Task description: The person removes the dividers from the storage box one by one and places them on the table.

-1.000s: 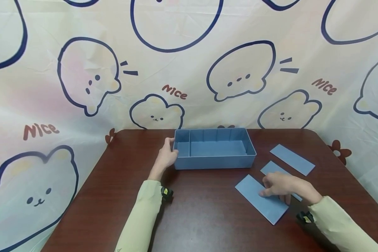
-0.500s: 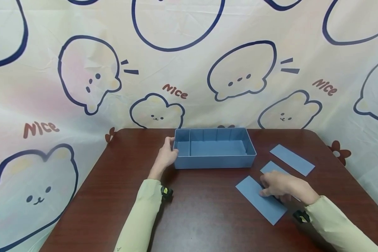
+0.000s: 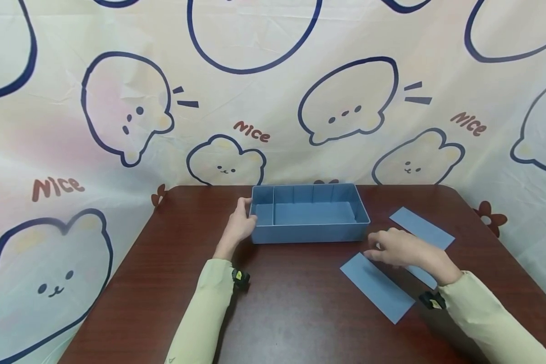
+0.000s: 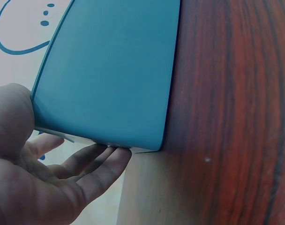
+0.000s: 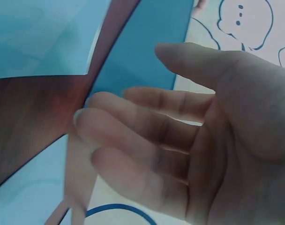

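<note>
A blue plastic box (image 3: 309, 233) stands toward the back of the table, one divider (image 3: 273, 205) marking off a narrow left compartment. My left hand (image 3: 240, 225) grips its left end; in the left wrist view the fingers (image 4: 102, 176) press the end wall and the thumb lies at the rim. My right hand (image 3: 400, 247) hovers over the flat blue panels, fingers loosely bent and holding nothing. The widest panel (image 3: 376, 288) lies nearest me. A narrower middle panel (image 3: 423, 277) is partly hidden beneath the hand, and a similar far panel (image 3: 425, 230) lies behind it.
The dark brown wooden table (image 3: 291, 303) reaches back to a cloth backdrop (image 3: 282, 101) printed with cartoon bears. Small black wrist devices sit by both light green sleeves (image 3: 200, 308).
My right hand has lifted off the widest panel and shifted up and slightly back, its fingers loosening. That panel stays in place. The left hand and the box have not moved.
</note>
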`<act>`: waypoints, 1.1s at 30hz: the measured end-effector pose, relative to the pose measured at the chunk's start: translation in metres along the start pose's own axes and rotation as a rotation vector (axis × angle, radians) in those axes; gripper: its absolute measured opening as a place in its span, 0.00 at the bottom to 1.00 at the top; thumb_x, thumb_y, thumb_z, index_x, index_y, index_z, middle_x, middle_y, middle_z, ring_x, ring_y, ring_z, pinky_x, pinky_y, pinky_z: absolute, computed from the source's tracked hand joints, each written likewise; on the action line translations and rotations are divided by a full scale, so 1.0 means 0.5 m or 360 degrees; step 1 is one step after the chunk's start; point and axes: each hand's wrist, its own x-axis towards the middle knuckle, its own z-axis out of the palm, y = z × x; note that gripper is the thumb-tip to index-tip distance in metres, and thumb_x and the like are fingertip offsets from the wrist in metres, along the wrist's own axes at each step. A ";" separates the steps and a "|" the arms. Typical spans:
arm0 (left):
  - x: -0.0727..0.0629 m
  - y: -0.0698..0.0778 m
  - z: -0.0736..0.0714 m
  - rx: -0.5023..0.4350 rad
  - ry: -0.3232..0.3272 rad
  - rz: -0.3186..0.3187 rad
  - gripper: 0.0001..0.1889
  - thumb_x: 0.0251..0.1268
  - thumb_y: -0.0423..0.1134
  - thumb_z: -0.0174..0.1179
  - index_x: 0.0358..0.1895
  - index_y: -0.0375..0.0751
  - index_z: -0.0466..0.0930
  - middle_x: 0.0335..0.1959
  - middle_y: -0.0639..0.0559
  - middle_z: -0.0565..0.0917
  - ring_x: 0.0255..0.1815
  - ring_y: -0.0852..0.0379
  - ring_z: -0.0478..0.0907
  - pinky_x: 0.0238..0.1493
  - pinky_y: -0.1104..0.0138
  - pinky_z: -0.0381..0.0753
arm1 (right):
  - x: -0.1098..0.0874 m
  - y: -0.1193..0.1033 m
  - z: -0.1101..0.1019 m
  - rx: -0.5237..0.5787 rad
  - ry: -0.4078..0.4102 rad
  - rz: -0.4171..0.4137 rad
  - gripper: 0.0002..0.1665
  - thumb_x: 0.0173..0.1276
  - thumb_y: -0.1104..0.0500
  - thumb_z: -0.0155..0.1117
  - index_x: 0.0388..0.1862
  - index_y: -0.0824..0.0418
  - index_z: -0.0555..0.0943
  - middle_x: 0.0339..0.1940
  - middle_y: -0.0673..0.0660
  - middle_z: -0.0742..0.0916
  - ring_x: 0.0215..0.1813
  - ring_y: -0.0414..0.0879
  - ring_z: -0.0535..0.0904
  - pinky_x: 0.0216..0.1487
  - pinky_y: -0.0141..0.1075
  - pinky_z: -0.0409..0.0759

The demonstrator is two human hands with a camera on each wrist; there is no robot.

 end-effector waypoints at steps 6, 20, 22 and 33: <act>0.004 -0.002 -0.001 -0.0004 -0.0007 -0.0008 0.30 0.70 0.36 0.49 0.73 0.51 0.52 0.72 0.40 0.66 0.66 0.42 0.70 0.67 0.41 0.68 | 0.024 -0.020 -0.012 -0.0047 0.0219 -0.0187 0.07 0.68 0.51 0.64 0.37 0.53 0.81 0.15 0.46 0.75 0.16 0.38 0.69 0.18 0.32 0.71; 0.001 0.000 0.003 -0.0002 0.0001 -0.0004 0.30 0.70 0.36 0.49 0.73 0.51 0.52 0.72 0.41 0.66 0.66 0.41 0.69 0.67 0.41 0.68 | 0.065 -0.078 -0.031 -0.0061 0.0446 -0.0297 0.05 0.69 0.54 0.62 0.38 0.55 0.81 0.15 0.46 0.75 0.17 0.37 0.69 0.19 0.31 0.71; 0.000 0.002 0.005 -0.0003 -0.0003 -0.0008 0.30 0.70 0.36 0.49 0.73 0.52 0.53 0.73 0.41 0.66 0.66 0.41 0.69 0.67 0.41 0.67 | 0.067 -0.082 -0.032 -0.0069 0.0483 -0.0317 0.05 0.69 0.54 0.62 0.38 0.55 0.81 0.15 0.46 0.74 0.18 0.37 0.68 0.19 0.31 0.70; 0.001 0.006 0.002 -0.0013 -0.0029 -0.0031 0.30 0.71 0.35 0.48 0.73 0.51 0.51 0.74 0.41 0.64 0.69 0.41 0.67 0.69 0.40 0.64 | 0.099 -0.115 -0.042 -0.0029 0.0652 -0.0416 0.05 0.70 0.55 0.60 0.39 0.53 0.81 0.21 0.46 0.80 0.20 0.37 0.70 0.24 0.32 0.73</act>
